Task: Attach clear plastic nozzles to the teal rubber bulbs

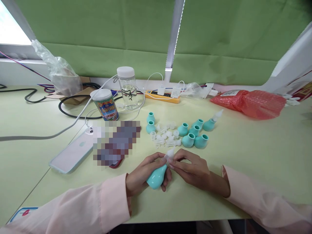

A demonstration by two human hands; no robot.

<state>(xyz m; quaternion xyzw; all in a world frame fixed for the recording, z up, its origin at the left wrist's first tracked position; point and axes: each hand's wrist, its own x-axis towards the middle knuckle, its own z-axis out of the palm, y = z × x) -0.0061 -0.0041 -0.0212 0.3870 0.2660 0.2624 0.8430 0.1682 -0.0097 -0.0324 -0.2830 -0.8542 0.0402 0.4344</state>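
My left hand (148, 169) is wrapped round a teal squeeze bulb (156, 177), its rounded end toward me. A translucent pointed nozzle (170, 152) sits at the bulb's neck, pointing away from me. The fingers of my right hand (192, 167) are closed on the base of that nozzle; the exact joint is hidden by fingertips. Beyond my hands lie several small translucent plastic parts (168, 136) in a loose pile. Several open-necked teal bulbs (188, 140) stand beside the pile, and one bulb (209, 124) at the right has a nozzle in its neck.
To the left lie a pale-cased phone (73, 151) and a dark red phone (119, 143), partly blurred. Behind them stand a noodle cup (107, 107) and a lidded clear bottle (128, 89). Cables run near an orange power strip (162, 96). A red plastic bag (251, 104) lies back right.
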